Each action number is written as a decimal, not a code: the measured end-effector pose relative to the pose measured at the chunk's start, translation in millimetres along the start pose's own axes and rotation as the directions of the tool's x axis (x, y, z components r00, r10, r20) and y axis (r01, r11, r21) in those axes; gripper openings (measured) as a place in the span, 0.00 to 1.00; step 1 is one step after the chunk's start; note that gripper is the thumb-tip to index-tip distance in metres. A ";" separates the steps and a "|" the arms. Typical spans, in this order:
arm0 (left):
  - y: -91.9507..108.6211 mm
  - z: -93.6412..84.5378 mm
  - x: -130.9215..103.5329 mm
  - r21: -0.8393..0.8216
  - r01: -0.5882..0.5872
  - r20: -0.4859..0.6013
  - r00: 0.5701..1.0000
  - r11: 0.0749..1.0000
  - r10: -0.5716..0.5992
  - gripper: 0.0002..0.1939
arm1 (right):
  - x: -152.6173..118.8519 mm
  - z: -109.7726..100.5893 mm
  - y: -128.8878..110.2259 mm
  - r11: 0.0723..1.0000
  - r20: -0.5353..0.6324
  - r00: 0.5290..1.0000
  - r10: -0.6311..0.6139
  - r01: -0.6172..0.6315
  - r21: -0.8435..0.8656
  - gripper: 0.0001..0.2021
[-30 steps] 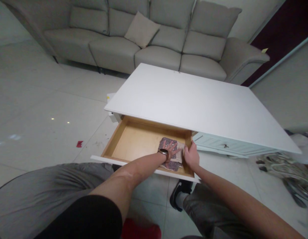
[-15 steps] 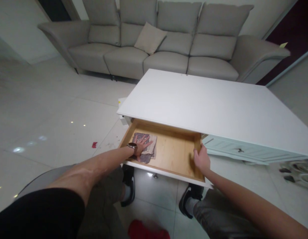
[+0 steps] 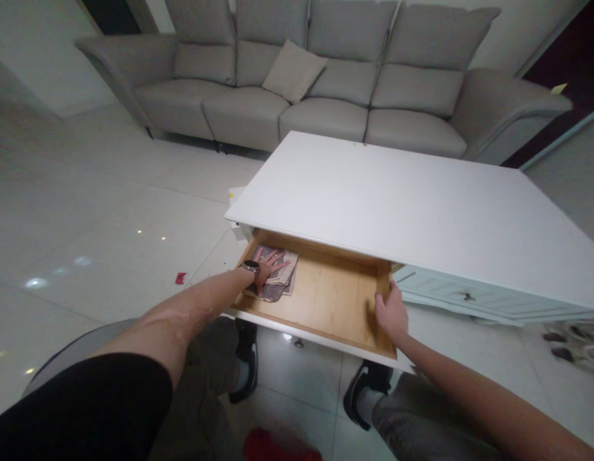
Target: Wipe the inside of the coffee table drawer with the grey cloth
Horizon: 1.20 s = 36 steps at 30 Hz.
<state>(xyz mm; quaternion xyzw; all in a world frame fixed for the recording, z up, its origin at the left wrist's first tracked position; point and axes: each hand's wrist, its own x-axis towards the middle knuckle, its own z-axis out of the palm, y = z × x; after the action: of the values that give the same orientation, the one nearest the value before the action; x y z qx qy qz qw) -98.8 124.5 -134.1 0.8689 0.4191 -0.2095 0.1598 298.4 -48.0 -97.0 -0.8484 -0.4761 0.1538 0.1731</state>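
Observation:
A wooden drawer (image 3: 339, 301) stands pulled out from the near side of a white table (image 3: 402, 198). Folded grey and beige cloths (image 3: 288, 272) lie at its left end. My left hand (image 3: 266, 267), with a watch on the wrist, rests flat on the cloths with its fingers spread. At the drawer's right side wall, my right hand (image 3: 393, 312) is closed round the top edge, the thumb on the inner side and the other fingers mostly hidden outside.
Behind the table stands a long grey sofa (image 3: 325, 118) with a beige cushion (image 3: 294, 72). A closed drawer front (image 3: 450, 294) is at the right. A red scrap (image 3: 180, 278) lies on the floor at left, and a red object (image 3: 277, 446) at the bottom.
My left hand and the cloths have shifted slightly toward the back left corner of the drawer. My right hand still holds the side wall.

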 end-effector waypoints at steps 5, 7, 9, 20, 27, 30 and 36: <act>-13.0 -18.8 29.2 -0.039 -0.016 -0.008 1.000 0.999 0.016 0.75 | 2.5 0.3 -1.0 1.000 0.000 1.000 -0.002 0.002 0.003 0.35; -17.0 -22.8 38.6 -0.032 -0.013 -0.003 1.000 0.999 0.013 0.76 | 4.9 0.4 -1.6 1.000 0.005 1.000 0.000 0.000 0.004 0.35; -18.1 -23.3 44.5 -0.025 0.002 0.000 1.000 1.000 -0.002 0.78 | 7.9 0.5 -1.7 1.000 0.005 1.000 -0.002 0.002 0.005 0.35; 45.1 -17.6 69.4 -0.063 -0.015 0.002 1.000 0.998 0.015 0.82 | 12.1 -0.9 -1.9 1.000 0.017 1.000 0.006 -0.006 0.008 0.35; 187.3 -23.6 136.4 -0.048 -0.066 -0.048 0.997 0.997 0.064 0.81 | 12.7 -0.1 -1.7 1.000 0.002 1.000 -0.005 0.005 0.004 0.33; 241.0 -24.8 160.1 -0.087 -0.160 -0.101 0.983 0.983 0.151 0.77 | 13.6 2.5 0.0 1.000 -0.019 1.000 -0.024 0.024 0.014 0.32; 277.6 -20.1 173.5 -0.093 -0.192 -0.146 0.973 0.977 0.178 0.75 | 14.3 3.7 -0.6 0.999 -0.019 0.999 -0.041 0.042 0.016 0.33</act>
<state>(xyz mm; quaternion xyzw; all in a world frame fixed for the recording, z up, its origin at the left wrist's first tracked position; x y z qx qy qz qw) 223.9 82.4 -174.8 0.9067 0.3567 -0.1109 0.1956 303.5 -34.8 -101.4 -0.8383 -0.4908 0.1462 0.1873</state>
